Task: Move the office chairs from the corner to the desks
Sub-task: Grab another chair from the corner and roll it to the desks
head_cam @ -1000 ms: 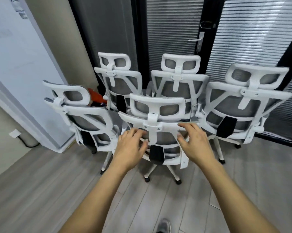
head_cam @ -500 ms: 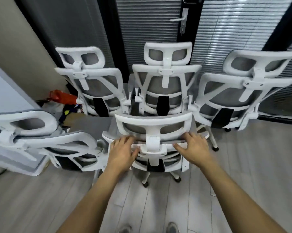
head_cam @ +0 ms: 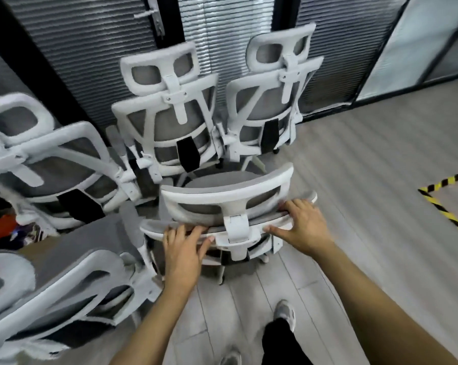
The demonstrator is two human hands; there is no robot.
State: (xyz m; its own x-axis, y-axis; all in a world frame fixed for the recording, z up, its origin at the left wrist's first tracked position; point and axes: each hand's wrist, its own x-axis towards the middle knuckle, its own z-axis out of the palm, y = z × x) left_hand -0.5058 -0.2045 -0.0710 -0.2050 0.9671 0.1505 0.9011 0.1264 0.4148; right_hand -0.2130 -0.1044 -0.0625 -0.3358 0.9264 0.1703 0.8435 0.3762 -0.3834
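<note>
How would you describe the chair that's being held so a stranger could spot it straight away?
Start at the slatted blinds along the back wall, where white-framed grey mesh chairs stand bunched. The front chair sits straight ahead of the person, just before the pair nearest the blinds. Only it has a left hand and a right hand gripping its backrest's top edge.

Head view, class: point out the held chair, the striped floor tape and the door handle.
held chair [head_cam: 222, 198], head view: white headrest frame.
striped floor tape [head_cam: 444, 212], head view: the diagonal strip.
door handle [head_cam: 146, 13], head view: its lever.
</note>
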